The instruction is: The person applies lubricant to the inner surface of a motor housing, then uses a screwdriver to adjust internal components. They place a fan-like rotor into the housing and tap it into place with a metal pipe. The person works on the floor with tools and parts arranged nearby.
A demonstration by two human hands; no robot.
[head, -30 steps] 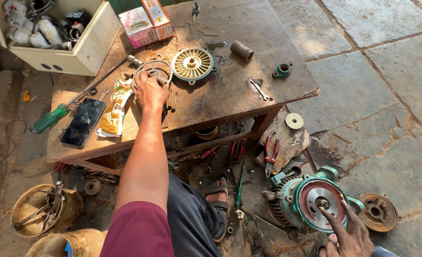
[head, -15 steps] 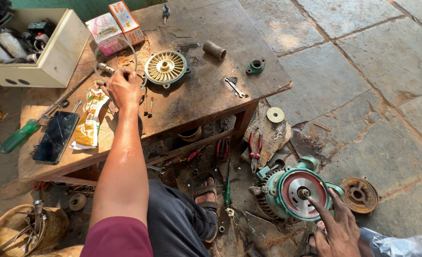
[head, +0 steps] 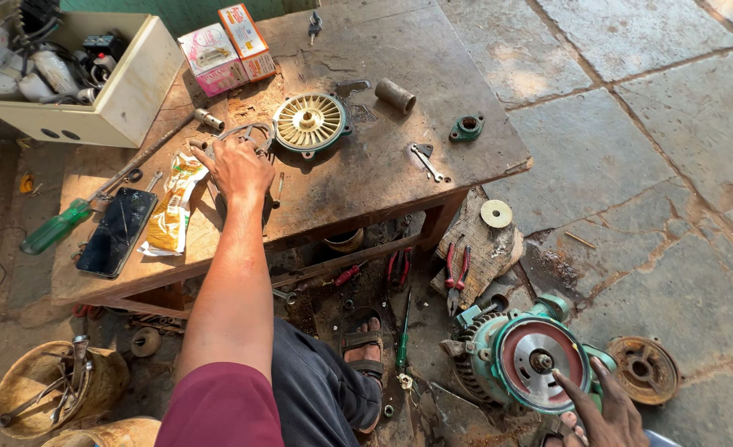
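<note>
With the right hand steadying the green motor open-fingered, the left hand lay spread on the workbench among loose parts; picking one up looked the likely step, calling for a pinch.

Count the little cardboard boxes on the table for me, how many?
2. A pink and white box and an orange box sit side by side at the table's far edge. Others may be hidden out of view.

Left hand reaches forward, palm down; right hand low, fingers spread.
</note>
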